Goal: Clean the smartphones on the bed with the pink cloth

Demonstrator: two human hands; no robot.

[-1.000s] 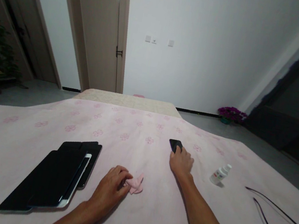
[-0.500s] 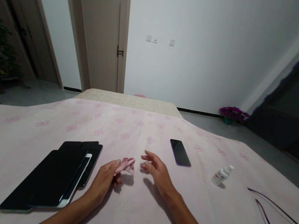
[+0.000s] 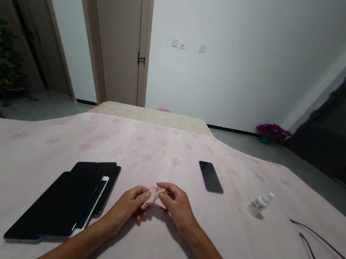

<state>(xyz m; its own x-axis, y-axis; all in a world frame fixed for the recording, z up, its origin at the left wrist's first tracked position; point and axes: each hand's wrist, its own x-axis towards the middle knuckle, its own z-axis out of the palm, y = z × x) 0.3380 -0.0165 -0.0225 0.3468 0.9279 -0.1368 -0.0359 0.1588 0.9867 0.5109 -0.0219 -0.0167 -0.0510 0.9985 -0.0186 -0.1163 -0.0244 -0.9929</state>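
"Starting with the left hand [image 3: 129,206]: what is its state?"

"Its thumb and fingers pinch one side of the pink cloth [image 3: 155,195]. Half a second ago this hand held the cloth alone."

"And the right hand [image 3: 178,205]?"

"It pinches the opposite side of the cloth between thumb and fingers. In the previous frame it was spread, just beside the cloth and not touching it. One second ago it was on the phone [image 3: 211,177]."

"State the position of the cloth."

"It is between the two hands, bunched, and touching both. Part of it is hidden by the fingers. One second ago it was lower, against the tablecloth [image 3: 138,256], under the left hand."

"Where is the phone relative to the hands?"

"It lies flat, beyond the right hand and to its right, well apart from the fingers. Its place on the tablecloth is unchanged since the previous frame."

"List the remaining items."

"The white bottle [image 3: 260,204] stands farther to the right of the right hand, past the phone. The stack of devices [image 3: 64,204] lies to the left of the left hand; the left forearm passes in front of its near corner. Neither item has been displaced."
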